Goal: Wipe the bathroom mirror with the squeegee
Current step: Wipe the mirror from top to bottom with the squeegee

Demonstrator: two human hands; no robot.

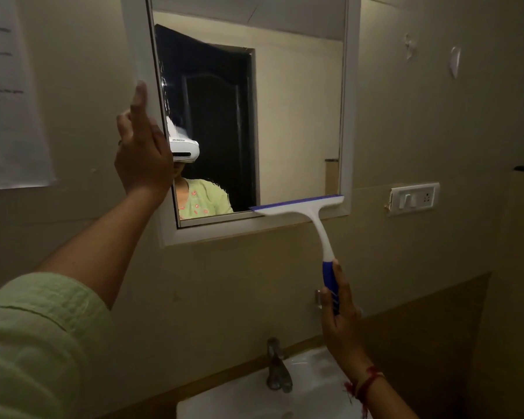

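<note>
at lower right of the frame, right hand (338, 309) clenched around the blue grip of the squeegee (310, 220), blade laid along the bottom right edge of the mirror (297, 116). at centre left, left hand (141, 152) pressed open-fingered against the white mirror frame (142, 55). below, faucet (277, 367) over washbasin (239, 397).

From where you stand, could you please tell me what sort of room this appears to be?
Most likely a small bathroom: a framed mirror hangs on the wall above a white sink with a metal tap, and a switch plate sits beside the mirror.
</note>
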